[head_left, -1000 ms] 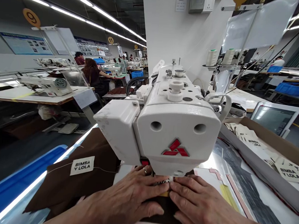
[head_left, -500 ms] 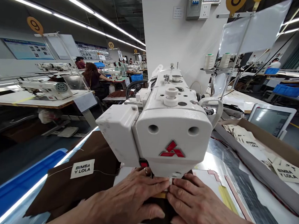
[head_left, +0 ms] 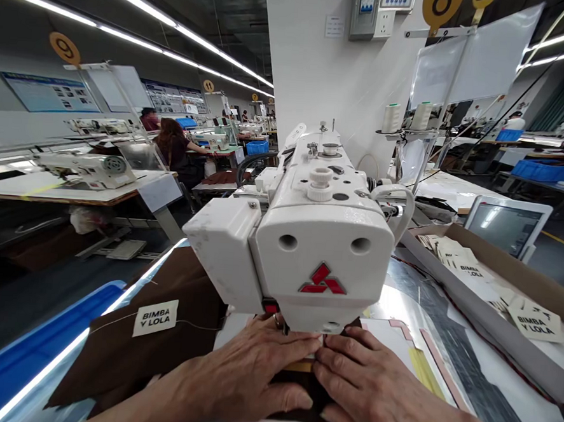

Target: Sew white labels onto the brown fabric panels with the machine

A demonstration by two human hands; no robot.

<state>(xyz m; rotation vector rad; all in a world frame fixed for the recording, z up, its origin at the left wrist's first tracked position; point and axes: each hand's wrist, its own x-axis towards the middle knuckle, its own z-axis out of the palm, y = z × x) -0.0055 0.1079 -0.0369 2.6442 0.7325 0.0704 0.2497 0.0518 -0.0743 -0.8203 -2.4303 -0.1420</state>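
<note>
Directly ahead stands a white sewing machine with a red three-diamond badge on its head. Under the head, my left hand lies flat on dark brown fabric, fingers stretched out and thumb apart. My right hand rests flat on the right side of the same piece, its fingertips close to the left ones. The machine head hides the needle area and what lies just beyond my fingertips. Left of my hands, another brown fabric piece carries a white label reading BIMBA Y LOLA, with a thread across it.
At right, a cardboard box holds several printed labels; a tablet-like screen stands behind it. A blue bin sits at lower left. Thread cones stand behind the machine. Another person sits at a far-left workstation.
The view has shifted very slightly, with the label box and screen appearing a little further left. Both hands stay in nearly the same place on the fabric.
</note>
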